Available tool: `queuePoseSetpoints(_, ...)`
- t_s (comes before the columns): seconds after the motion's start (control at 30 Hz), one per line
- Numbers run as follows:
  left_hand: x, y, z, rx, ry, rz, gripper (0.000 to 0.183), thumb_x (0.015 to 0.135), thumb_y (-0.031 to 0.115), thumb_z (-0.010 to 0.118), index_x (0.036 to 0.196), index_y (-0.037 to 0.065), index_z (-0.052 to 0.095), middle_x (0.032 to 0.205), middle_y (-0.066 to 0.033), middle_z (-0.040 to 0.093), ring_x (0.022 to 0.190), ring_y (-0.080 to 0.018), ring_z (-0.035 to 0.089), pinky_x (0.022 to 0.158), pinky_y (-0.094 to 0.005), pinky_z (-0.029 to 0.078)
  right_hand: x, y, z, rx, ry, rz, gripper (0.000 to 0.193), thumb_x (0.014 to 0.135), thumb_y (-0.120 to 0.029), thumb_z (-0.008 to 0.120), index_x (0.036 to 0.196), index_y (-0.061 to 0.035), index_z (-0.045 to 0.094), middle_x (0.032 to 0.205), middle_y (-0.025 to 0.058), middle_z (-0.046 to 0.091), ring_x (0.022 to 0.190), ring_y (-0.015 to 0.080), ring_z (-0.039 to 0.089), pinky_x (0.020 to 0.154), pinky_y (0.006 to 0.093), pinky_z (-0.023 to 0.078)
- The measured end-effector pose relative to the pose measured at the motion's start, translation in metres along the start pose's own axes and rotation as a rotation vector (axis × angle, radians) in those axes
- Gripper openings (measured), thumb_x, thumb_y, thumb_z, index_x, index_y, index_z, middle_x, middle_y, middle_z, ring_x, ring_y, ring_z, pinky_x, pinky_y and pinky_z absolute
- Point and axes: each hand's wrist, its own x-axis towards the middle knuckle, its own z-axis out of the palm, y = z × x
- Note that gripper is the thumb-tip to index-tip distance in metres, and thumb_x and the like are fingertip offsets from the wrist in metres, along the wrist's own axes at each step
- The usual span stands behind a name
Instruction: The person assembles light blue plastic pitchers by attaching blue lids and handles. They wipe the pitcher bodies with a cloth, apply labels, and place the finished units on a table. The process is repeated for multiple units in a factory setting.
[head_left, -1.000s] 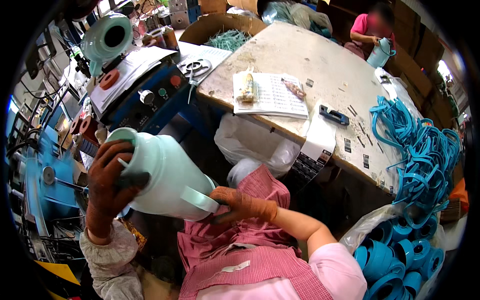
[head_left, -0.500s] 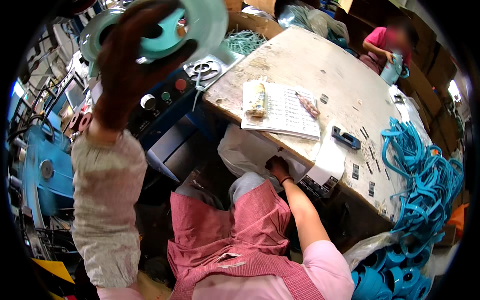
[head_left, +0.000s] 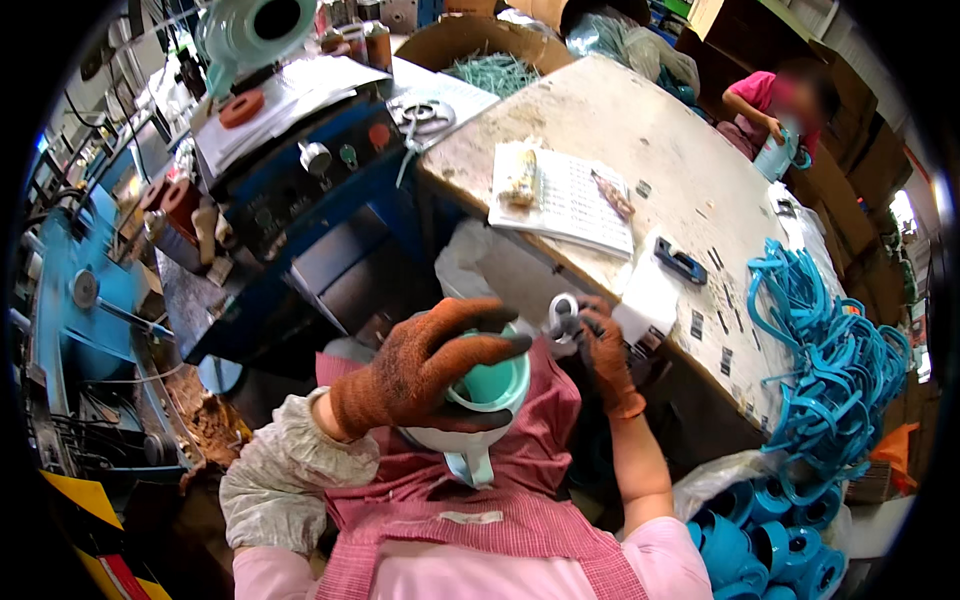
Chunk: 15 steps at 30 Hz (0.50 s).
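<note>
A gloved hand in orange and black, my left hand [head_left: 425, 372], closes around the rim of a pale green plastic jug [head_left: 458, 440] above my lap. The jug's open mouth faces up, and its handle points toward me. My right hand [head_left: 606, 358], gloved too, pinches a small white ring-shaped part [head_left: 562, 310] just right of the jug, near the table edge. The ring and the jug are apart. Another pale green vessel [head_left: 225, 50] stands at the upper left, partly cut off by the picture's rim.
The worktable [head_left: 590, 105] carries printed sheets [head_left: 585, 215] and a dark stapler-like tool [head_left: 680, 262]. Blue strips [head_left: 825, 370] hang at the right above blue round parts [head_left: 750, 550]. A control box [head_left: 300, 185] stands left. A person [head_left: 770, 110] holds a blue vessel across the table.
My left hand has come down from the upper left to my lap with the jug. My right hand has risen from the white bag under the table edge, holding the white ring.
</note>
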Motion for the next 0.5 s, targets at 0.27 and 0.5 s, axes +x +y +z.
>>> queuePoseSetpoints(0.27,-0.019,0.031,0.057,0.038,0.147,-0.386,0.106,0.056,0.041,0.087,0.137,-0.003,0.036,0.131,-0.0232,0.048,0.118,-0.0381,0.051,0.102,-0.0482,0.037,0.026,-0.207,-0.010,0.599,-0.428,0.413,0.033,0.094,-0.013,0.055,0.123,0.0029,0.050,0.114,0.0153,0.059,0.103,0.0253,0.060,0.088,0.0345,0.050)
queuePoseSetpoints(0.5,-0.029,0.027,0.056,0.017,0.225,-0.330,0.103,0.054,0.043,0.086,0.136,-0.001,0.040,0.123,-0.0200,0.055,0.113,-0.0358,0.054,0.104,-0.0495,0.035,0.017,-0.204,0.020,-0.659,-0.745,-0.235,0.033,0.074,-0.001,0.062,0.106,0.0024,0.052,0.106,0.0227,0.057,0.091,0.0372,0.060,0.078,0.0407,0.050)
